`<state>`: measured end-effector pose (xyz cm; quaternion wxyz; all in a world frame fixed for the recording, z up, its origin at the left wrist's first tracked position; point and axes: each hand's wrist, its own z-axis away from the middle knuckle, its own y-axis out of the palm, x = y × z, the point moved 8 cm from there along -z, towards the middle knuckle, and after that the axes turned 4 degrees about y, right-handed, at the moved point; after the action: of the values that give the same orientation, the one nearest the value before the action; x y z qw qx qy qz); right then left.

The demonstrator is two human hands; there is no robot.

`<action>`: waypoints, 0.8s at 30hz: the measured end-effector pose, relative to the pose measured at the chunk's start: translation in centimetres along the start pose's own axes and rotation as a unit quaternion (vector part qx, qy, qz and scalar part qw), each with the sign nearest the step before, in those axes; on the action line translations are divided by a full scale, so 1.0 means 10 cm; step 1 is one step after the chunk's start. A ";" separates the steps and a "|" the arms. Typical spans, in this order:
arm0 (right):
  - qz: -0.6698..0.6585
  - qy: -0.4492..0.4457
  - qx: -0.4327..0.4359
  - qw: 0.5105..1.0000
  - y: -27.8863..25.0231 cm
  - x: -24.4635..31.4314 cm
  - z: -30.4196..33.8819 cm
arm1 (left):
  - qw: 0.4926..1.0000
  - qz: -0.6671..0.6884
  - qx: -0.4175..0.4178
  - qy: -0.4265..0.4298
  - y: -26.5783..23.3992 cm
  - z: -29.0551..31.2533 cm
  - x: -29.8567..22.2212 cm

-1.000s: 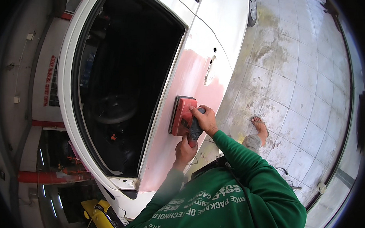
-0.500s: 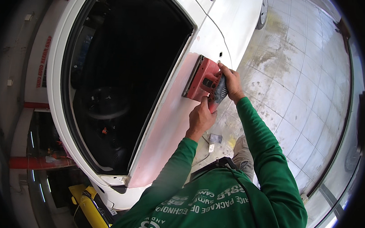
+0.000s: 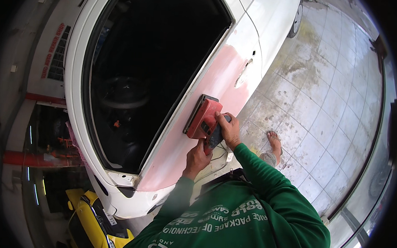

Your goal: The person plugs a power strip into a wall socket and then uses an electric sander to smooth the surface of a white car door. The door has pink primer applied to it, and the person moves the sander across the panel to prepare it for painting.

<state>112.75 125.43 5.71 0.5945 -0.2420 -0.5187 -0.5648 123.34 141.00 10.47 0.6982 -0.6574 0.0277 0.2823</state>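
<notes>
Clock directions run from the red sander [image 3: 204,117], at mid-view with its flat pad against the door's pink patch [image 3: 168,165]. The green sweatshirt [image 3: 238,223] is nearest, at 5 o'clock. Both hands are curled closed on the sander: the left hand [image 3: 198,159] around the handle's lower end, the right hand [image 3: 230,130] over its dark upper grip. A bare foot [image 3: 275,144] stands toward 4 o'clock, the handle recess [image 3: 242,76] lies at 1. Farther off, a yellow vehicle [image 3: 97,226] sits at 7.
</notes>
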 end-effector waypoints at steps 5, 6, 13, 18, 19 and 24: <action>0.019 0.054 0.046 0.997 0.43 -0.37 0.60 | 0.999 0.019 -0.013 -0.028 -0.09 0.66 0.50; 0.035 0.044 0.061 0.997 0.51 -0.43 0.67 | 0.999 0.025 -0.016 -0.037 -0.11 0.78 0.57; 0.046 0.026 0.092 0.994 0.49 -0.41 0.56 | 0.998 0.013 -0.015 -0.054 0.02 0.73 0.62; 0.014 0.021 0.072 0.997 0.06 -0.04 0.03 | 1.000 0.011 -0.013 -0.014 0.21 0.09 0.20; 0.010 0.017 0.072 0.997 -0.05 -0.02 -0.15 | 1.000 0.004 -0.009 -0.002 0.17 -0.06 -0.01; -0.023 0.011 0.073 0.997 -0.48 0.36 -0.82 | 1.000 0.005 0.015 0.021 0.21 -0.75 -0.57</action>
<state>110.50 115.60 4.65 0.6031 -0.1793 -0.5572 -0.5419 120.14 131.89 9.89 0.7057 -0.6525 0.0502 0.2716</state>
